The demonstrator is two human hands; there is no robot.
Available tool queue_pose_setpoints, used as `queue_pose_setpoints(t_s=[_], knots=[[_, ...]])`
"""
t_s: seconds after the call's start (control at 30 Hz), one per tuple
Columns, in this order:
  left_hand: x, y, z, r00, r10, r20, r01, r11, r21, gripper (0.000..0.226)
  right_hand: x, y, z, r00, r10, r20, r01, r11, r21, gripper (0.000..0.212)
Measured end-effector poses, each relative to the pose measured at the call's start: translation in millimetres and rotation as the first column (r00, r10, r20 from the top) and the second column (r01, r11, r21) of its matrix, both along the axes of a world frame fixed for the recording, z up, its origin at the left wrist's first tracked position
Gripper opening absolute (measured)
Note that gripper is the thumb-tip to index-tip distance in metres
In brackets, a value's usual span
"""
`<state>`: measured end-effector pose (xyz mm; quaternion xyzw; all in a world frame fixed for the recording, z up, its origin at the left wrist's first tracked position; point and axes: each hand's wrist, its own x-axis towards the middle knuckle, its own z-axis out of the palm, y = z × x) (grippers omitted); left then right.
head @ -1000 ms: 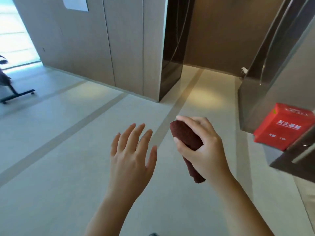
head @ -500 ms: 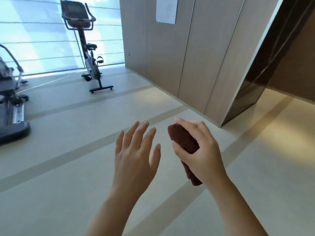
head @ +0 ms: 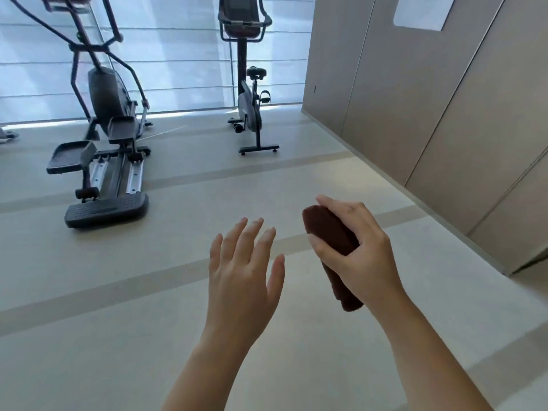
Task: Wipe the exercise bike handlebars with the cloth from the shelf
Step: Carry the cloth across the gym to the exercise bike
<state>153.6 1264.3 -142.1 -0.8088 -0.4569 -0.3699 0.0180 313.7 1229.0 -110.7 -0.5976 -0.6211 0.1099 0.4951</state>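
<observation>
A rolled dark brown cloth (head: 332, 232) is gripped in my right hand (head: 360, 250), fingers and thumb curled round it, at centre right. My left hand (head: 243, 268) floats beside it, fingers straight and spread, holding nothing. The exercise bike (head: 247, 105) stands upright far ahead by the bright window, well beyond both hands. Its handlebars (head: 244, 20) curve around a dark console at the top of the view.
An elliptical trainer (head: 103, 143) with long pedals stands on the left, closer than the bike. Beige wall panels (head: 444, 99) run along the right. Pale floor with darker stripes (head: 178, 179) stretches between me and the machines.
The view has swung left: the corridor and red box have gone, and the bike and elliptical trainer now fill the upper frame. Both hands keep their pose, cloth still held.
</observation>
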Motion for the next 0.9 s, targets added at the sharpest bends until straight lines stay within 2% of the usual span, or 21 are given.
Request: queue_pose_setpoints(t_s=[0.3, 0.57, 0.8, 0.9], knots=[[-24, 191, 3, 1.000, 0.014, 0.016, -0.015, 1.000, 0.024, 0.039, -29, 190, -4, 1.000, 0.008, -0.026, -0.009, 1.000, -0.018, 0.050], [11, 375, -4, 0.998, 0.044, -0.039, -0.042, 0.997, 0.065, 0.040, 8, 378, -18, 0.997, -0.010, -0.074, 0.010, 1.000, 0.010, 0.048], [49, 541, 18, 0.997, 0.065, -0.051, -0.061, 0.995, 0.085, 0.040, 46, 550, 0, 0.997, 0.026, -0.079, -0.020, 0.997, 0.070, 0.049], [56, 601, 21, 0.995, 0.086, -0.049, -0.082, 0.994, 0.071, 0.040, 50, 613, 4, 0.996, 0.046, -0.071, -0.043, 0.998, 0.047, 0.048]])
